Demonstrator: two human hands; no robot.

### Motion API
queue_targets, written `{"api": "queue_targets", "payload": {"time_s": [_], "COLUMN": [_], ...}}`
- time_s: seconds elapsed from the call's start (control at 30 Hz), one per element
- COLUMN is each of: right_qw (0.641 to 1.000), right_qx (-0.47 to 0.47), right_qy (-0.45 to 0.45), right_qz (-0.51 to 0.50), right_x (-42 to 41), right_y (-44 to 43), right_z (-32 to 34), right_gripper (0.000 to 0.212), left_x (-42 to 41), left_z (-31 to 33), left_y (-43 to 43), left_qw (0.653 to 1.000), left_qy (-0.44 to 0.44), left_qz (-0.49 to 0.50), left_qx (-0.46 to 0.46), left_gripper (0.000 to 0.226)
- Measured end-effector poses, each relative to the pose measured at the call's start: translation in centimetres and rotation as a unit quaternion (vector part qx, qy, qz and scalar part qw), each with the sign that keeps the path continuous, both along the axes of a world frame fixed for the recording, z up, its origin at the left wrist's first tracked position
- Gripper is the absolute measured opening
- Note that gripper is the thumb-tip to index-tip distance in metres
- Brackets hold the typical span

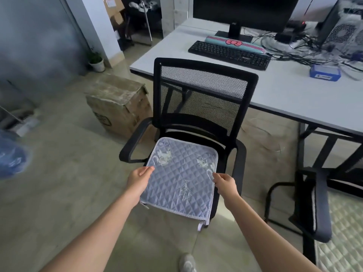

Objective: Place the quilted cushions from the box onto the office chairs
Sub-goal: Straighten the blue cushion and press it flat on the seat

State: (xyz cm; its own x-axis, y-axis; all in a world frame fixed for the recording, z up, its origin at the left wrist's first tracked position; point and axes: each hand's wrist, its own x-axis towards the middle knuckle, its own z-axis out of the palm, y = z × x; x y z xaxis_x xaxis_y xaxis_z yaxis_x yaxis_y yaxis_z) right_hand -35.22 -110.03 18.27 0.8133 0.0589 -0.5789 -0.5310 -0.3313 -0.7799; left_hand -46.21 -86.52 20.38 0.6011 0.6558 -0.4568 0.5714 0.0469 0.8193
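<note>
A lilac quilted cushion (pixel 180 179) with pale printed figures lies on the seat of a black mesh-backed office chair (pixel 200 91), its near edge hanging over the seat's front. My left hand (pixel 139 179) pinches the cushion's left edge. My right hand (pixel 225 182) grips its right edge. A second office chair (pixel 312 205) at the lower right carries a pale green quilted cushion (pixel 341 234). A worn cardboard box (pixel 117 103) stands on the floor left of the first chair, its flaps mostly closed.
A grey desk (pixel 284 95) behind the chairs holds a monitor, black keyboard (pixel 229 54), cables and a computer tower. A small potted plant (pixel 96 60) sits by the wall. A blue blurred object (pixel 11 154) lies at the left edge. My shoe (pixel 187 264) shows below.
</note>
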Motion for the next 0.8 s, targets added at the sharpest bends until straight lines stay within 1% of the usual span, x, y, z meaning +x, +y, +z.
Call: {"api": "queue_targets", "payload": {"time_s": [0.13, 0.43, 0.57, 0.63, 0.7, 0.8], "right_qw": [1.000, 0.995, 0.993, 0.991, 0.989, 0.989], "right_qx": [-0.001, -0.048, -0.048, -0.052, -0.061, -0.074], "right_qy": [0.027, 0.088, 0.108, 0.114, 0.116, 0.101], "right_qz": [-0.016, -0.012, -0.029, -0.044, -0.064, -0.073], "right_x": [2.3, 5.4, 6.2, 6.5, 6.5, 6.6], "right_y": [2.2, 5.1, 5.8, 5.9, 6.1, 6.5], "right_z": [-3.0, -9.3, -11.5, -12.2, -12.8, -14.1], "right_gripper": [0.032, 0.043, 0.046, 0.039, 0.025, 0.043], "left_x": [2.6, 6.9, 8.2, 8.8, 9.4, 10.1], "left_z": [-2.3, -9.3, -11.7, -12.6, -13.7, -15.4], "left_y": [2.5, 5.7, 7.4, 8.3, 9.1, 10.4], "left_qw": [1.000, 0.997, 0.993, 0.992, 0.990, 0.987], "left_qy": [0.024, 0.078, 0.111, 0.120, 0.129, 0.144], "left_qz": [-0.006, -0.005, -0.014, -0.019, -0.019, -0.014], "left_qx": [-0.010, -0.013, -0.030, -0.041, -0.055, -0.066], "left_gripper": [0.020, 0.018, 0.028, 0.030, 0.027, 0.027]}}
